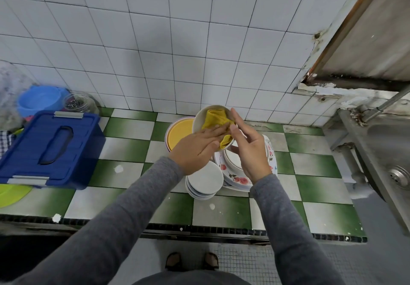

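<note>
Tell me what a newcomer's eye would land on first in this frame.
The bright yellow cloth at centre draws the eye first. The left hand presses it into a white bowl, which the right hand holds above the stacked plates. Next comes the big blue lidded box at the left of the green-and-white checked counter.

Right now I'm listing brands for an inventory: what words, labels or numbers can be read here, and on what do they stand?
No text can be read anywhere in this view.
Flowered plate: small blue marks near the rim, too blurred to tell whether they are writing.
Blue box, bowl, yellow cloth, glass jar: no label or number shows.
</note>
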The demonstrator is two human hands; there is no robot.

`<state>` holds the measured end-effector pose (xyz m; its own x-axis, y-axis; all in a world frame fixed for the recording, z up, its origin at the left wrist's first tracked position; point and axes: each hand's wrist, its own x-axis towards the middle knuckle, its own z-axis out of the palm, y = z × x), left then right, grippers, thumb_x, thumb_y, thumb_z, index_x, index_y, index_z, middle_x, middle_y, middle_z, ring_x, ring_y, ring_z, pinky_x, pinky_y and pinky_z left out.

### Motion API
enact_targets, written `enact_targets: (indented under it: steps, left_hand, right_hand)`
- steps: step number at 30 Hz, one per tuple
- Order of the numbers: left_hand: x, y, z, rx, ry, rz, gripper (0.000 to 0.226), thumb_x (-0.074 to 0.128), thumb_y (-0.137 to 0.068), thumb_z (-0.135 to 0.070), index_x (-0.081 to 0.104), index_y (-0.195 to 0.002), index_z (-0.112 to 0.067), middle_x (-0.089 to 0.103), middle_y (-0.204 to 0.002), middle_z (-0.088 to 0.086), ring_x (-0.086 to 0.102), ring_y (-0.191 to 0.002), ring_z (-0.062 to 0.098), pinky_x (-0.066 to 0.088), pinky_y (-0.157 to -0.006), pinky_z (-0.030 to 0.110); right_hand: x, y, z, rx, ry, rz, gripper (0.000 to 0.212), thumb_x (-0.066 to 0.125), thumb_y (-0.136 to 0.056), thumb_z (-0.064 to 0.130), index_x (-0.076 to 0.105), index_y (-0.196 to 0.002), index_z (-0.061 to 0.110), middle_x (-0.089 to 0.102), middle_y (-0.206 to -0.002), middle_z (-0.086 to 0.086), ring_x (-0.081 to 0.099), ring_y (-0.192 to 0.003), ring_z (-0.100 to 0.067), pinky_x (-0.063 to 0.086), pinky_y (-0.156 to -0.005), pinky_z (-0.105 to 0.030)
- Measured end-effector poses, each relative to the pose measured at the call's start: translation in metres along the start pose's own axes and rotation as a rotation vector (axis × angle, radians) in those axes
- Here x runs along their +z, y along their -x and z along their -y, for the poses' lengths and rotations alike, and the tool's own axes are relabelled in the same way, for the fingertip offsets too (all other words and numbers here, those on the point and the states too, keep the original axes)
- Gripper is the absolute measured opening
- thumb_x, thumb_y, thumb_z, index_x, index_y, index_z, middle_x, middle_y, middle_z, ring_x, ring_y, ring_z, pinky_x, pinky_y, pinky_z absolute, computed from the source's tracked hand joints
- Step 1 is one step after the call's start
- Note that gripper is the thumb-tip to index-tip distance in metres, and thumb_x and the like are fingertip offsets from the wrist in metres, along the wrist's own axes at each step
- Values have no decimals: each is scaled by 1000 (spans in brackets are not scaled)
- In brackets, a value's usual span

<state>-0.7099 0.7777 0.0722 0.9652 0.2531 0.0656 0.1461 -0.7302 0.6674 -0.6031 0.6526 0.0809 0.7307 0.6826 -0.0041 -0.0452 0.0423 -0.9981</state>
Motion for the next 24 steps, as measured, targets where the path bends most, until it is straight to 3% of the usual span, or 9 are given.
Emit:
enact_targets:
  steps: [5, 9, 13, 18, 24]
  left_hand:
    - [7, -1, -1, -25, -418, -6, 71, -3, -93, -46, 26, -156, -28, 9, -165, -10, 8, -153, 11, -2, -121, 28]
    - [9, 1, 1, 54, -403, -72, 64, 3, -98, -43, 18, -156, -24, 4, -164, -6, -2, -151, 10, -14, -119, 22]
    - [10, 3, 6, 75, -380, -134, 60, 11, -102, -43, 11, -155, -15, 4, -161, -3, 0, -150, 10, -10, -121, 20]
    - [13, -3, 7, 52, -380, -56, 62, -3, -95, -50, 0, -151, -23, 1, -164, -3, -10, -148, 7, -16, -118, 21]
    - [13, -6, 6, 97, -249, -71, 69, 4, -97, -51, 17, -156, -17, 14, -164, -1, 1, -147, 2, -13, -114, 9]
  right_hand:
    - [0, -3, -3, 35, -39, -56, 39, 57, -101, 13, 61, -130, 39, 72, -115, 19, 69, -105, -6, 58, -90, -42]
    - [-5, -2, -2, 42, -87, -57, 38, 56, -102, 16, 60, -131, 41, 71, -116, 22, 69, -110, -10, 58, -91, -43]
    - [-6, 0, -2, 50, -78, -60, 36, 57, -101, 16, 61, -127, 41, 70, -113, 26, 69, -106, -6, 58, -91, -43]
    - [-4, 1, 0, 55, -79, -3, 37, 55, -101, 12, 63, -126, 38, 71, -111, 28, 69, -102, -2, 58, -88, -39]
    - [-9, -3, 5, 55, -59, 36, 37, 56, -101, 13, 66, -122, 43, 70, -120, 20, 69, -102, -5, 58, -79, -32]
